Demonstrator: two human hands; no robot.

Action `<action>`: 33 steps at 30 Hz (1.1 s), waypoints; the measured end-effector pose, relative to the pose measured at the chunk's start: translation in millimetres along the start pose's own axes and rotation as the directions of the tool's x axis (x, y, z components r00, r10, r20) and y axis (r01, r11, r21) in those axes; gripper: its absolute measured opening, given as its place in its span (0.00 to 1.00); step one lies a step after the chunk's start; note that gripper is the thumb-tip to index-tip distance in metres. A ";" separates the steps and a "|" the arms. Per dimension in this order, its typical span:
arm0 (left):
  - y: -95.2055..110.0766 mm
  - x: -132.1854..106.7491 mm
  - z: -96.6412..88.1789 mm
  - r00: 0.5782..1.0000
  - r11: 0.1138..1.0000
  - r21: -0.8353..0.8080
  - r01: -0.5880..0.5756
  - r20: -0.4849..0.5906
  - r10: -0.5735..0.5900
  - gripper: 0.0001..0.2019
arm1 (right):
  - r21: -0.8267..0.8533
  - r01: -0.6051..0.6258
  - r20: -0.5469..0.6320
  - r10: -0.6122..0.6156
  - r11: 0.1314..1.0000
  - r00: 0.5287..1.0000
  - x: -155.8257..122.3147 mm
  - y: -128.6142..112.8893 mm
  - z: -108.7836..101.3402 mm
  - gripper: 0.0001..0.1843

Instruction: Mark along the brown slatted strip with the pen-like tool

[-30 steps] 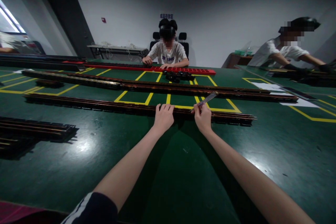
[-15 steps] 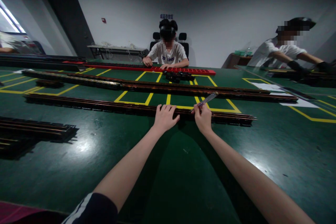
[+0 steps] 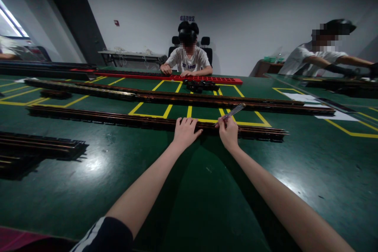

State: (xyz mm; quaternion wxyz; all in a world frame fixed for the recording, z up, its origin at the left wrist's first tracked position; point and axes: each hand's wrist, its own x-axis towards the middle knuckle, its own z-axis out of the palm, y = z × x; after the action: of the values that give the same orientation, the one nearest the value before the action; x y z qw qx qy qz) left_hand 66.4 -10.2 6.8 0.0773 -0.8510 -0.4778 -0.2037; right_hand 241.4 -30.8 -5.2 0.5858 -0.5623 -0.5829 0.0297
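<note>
A long dark rail with copper-coloured strips [image 3: 118, 118] lies across the green table in front of me. My left hand [image 3: 185, 133] rests on its middle, fingers spread over the top and thumb out toward the right. Just right of that, my right hand [image 3: 228, 133] pinches a slim, clear-handled pen-like tool [image 3: 234, 111]. The tool slants, its upper end up to the right and its lower end down at the rail. Its tip is too small and dark to make out.
Behind lie more long rails [image 3: 251, 104], a black clustered part [image 3: 201, 86] and a red slotted frame [image 3: 218, 80]. Shorter rails [image 3: 38, 145] sit at left. White papers [image 3: 336, 115] are at right. One person [image 3: 189, 61] sits opposite; another [image 3: 307, 59] works at far right.
My hands, the tool and the rail look almost unmoved. The person at far right has shifted their gloved hands slightly up and to the right.
</note>
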 end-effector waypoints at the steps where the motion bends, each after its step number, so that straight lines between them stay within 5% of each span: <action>1: 0.1 0.0 0.2 1.000 1.000 0.001 0.001 0.000 -0.001 0.22 | -0.002 0.004 -0.003 -0.004 1.000 1.000 0.1 0.3 0.1 0.13; 33: -0.7 -1.7 7.3 0.996 1.000 -0.015 -0.003 -0.093 0.002 0.17 | -0.051 0.021 -0.009 -0.022 0.998 1.000 -1.0 -2.6 2.5 0.14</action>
State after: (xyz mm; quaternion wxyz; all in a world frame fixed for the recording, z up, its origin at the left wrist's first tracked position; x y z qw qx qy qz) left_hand 67.0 -8.8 -0.6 0.0935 -0.8416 -0.4712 -0.2468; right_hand 237.7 -30.8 -4.8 0.5744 -0.5708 -0.5867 0.0060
